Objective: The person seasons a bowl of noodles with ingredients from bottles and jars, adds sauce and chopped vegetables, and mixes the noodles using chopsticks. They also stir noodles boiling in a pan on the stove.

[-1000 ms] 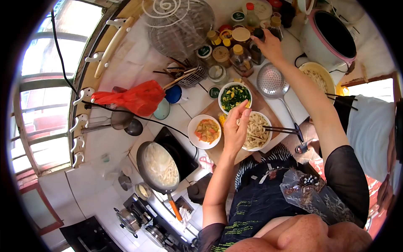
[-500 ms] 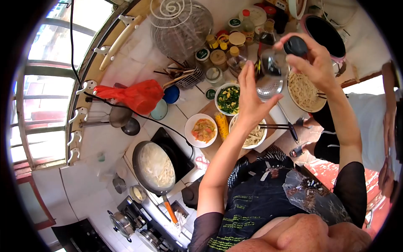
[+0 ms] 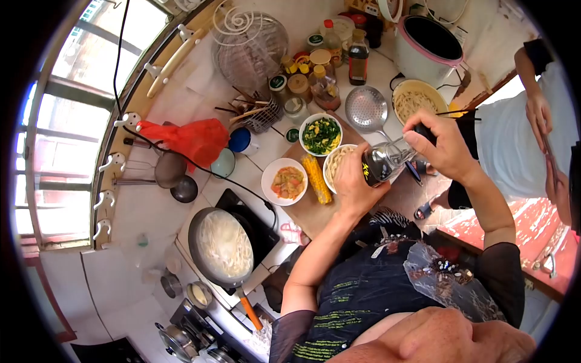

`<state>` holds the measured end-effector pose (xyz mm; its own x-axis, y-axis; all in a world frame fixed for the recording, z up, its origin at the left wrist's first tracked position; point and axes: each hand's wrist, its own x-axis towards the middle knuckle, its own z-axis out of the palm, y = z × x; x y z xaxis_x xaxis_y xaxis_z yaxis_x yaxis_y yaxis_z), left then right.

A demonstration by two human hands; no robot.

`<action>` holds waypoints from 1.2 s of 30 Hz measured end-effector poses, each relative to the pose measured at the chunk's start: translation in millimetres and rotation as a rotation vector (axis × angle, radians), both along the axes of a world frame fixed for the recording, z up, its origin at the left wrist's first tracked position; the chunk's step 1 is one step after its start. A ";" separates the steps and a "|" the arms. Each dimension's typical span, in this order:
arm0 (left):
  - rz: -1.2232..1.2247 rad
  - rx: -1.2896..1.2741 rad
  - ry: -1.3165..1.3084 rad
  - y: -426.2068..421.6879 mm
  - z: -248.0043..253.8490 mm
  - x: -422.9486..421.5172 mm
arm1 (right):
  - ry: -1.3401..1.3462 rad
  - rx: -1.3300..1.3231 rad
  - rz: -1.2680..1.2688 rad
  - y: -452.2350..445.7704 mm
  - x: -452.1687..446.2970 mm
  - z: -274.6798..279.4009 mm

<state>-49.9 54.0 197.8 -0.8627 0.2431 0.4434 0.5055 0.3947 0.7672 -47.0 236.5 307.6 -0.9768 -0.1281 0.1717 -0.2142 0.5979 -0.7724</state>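
Observation:
Both of my hands are on a glass bottle (image 3: 393,153) with a dark lower part and a clear neck, held tilted over the right side of the counter. Wrapped round its lower end is my left hand (image 3: 354,187), with a bit of yellow lettering showing beside the fingers. My right hand (image 3: 442,145) grips the black cap (image 3: 425,132) at the upper end. Beneath my left hand is a bowl of pale strips (image 3: 337,162), partly covered. Close by lie a corn cob (image 3: 316,179) and a white bowl (image 3: 266,189) of cooked vegetables.
A frying pan (image 3: 195,242) with pale food in it sits on a black cooktop (image 3: 263,239) at left. Behind are a skimmer (image 3: 365,107), bowl of greens (image 3: 322,134), yellow bowl (image 3: 397,100), dark sauce bottle (image 3: 358,60) and rice cooker (image 3: 417,57). Another person (image 3: 514,145) stands at right.
The bottle has come down and nearer my body, from above the skimmer to beside the bowl of strips. My left hand has gone from spread fingers to wrapped round its base.

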 end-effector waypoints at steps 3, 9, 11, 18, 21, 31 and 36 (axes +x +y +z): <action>0.022 -0.101 0.037 -10.5 -14.2 10.0 | -0.009 0.003 -0.100 -8.2 11.6 -10.7; -0.023 -0.098 -0.103 -37.6 -37.5 36.1 | -0.109 -0.028 -0.025 -21.6 30.6 -28.4; -0.034 -0.103 -0.134 -41.1 -45.3 43.5 | -0.089 -0.017 -0.060 -27.7 35.9 -36.1; 0.026 0.080 -0.210 -40.6 -58.7 57.4 | 0.579 0.225 0.081 -49.2 53.9 -54.5; 0.092 0.121 -0.261 -38.1 -61.7 56.9 | 0.272 -0.172 -0.122 -44.8 75.8 -92.5; 0.143 0.212 0.030 7.5 -75.7 44.6 | 0.005 -0.424 -0.287 -87.6 57.5 -138.4; -0.175 0.099 -0.116 -12.3 -64.0 52.1 | -0.025 -0.384 -0.234 -53.0 52.4 -153.7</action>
<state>2.2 41.7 133.8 -0.8576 0.3542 0.3730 0.4662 0.2286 0.8546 5.4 183.5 153.9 -0.9764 0.1650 0.1394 -0.0857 0.2967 -0.9511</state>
